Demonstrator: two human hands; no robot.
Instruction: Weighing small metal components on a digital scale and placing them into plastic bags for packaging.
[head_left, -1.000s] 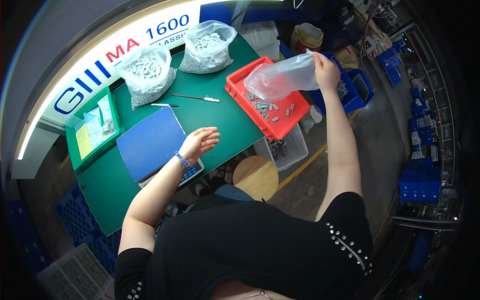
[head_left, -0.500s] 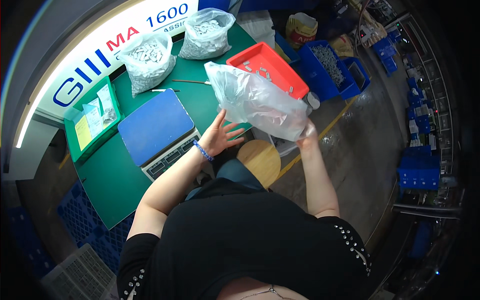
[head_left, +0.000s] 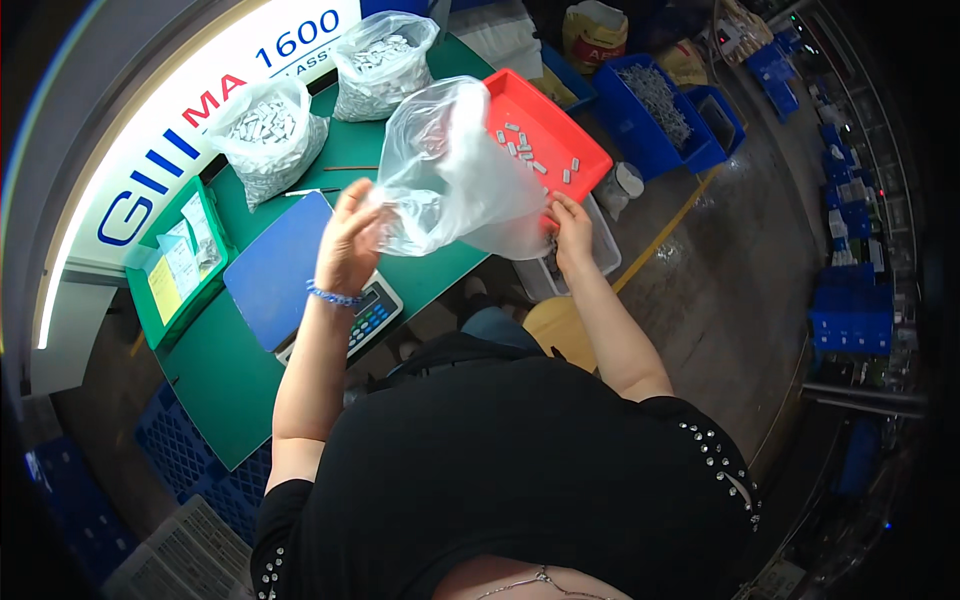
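A clear plastic bag (head_left: 450, 185) is spread between my two hands above the front of the green table, its mouth puffed open toward the far side. My left hand (head_left: 347, 245) grips its left edge, fingers curled at the film. On the other side my right hand (head_left: 572, 235) pinches the lower right corner. No contents show through the bag. It partly covers a red tray (head_left: 592, 150), where several small grey-white parts (head_left: 523, 142) lie loose. Beside my left wrist stands a scale with a blue platform (head_left: 268, 265) and a keypad.
Two open bags full of small white parts, a left one (head_left: 270, 140) and a right one (head_left: 385, 70), stand at the back. A green tray (head_left: 180, 310) holds papers. Beyond the red tray is a blue bin (head_left: 655, 165) of parts. A wooden stool (head_left: 560, 330) stands below.
The bag has swung left and opened out. My left hand went from spread fingers to holding its left edge; my right hand shifted left and up along it.
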